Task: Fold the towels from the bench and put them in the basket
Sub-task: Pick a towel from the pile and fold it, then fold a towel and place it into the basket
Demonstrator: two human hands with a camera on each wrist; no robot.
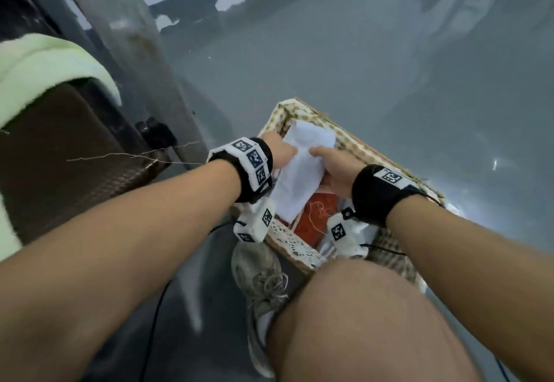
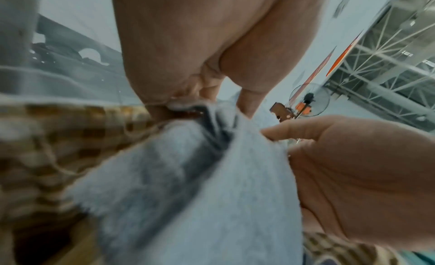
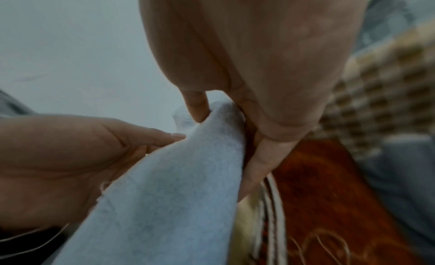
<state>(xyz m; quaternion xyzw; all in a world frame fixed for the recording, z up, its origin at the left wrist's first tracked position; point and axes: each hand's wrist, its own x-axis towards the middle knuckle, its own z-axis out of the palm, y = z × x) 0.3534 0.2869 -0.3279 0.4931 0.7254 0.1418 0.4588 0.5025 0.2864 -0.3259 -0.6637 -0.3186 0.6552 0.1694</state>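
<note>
White folded towel (image 1: 299, 168), long axis running away from the person, gripped by left hand (image 1: 281, 150) and right hand (image 1: 335, 168) over basket (image 1: 353, 138).

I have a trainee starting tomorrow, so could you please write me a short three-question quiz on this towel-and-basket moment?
1. True or false: both the left hand and the right hand hold the white towel.
2. What colour is the towel already lying in the basket under the white one? A) red B) black C) purple
3. Fill in: a pale green towel lies on the ____ at the left.

Key: 1 true; 2 A, the red towel; 3 bench.
</note>
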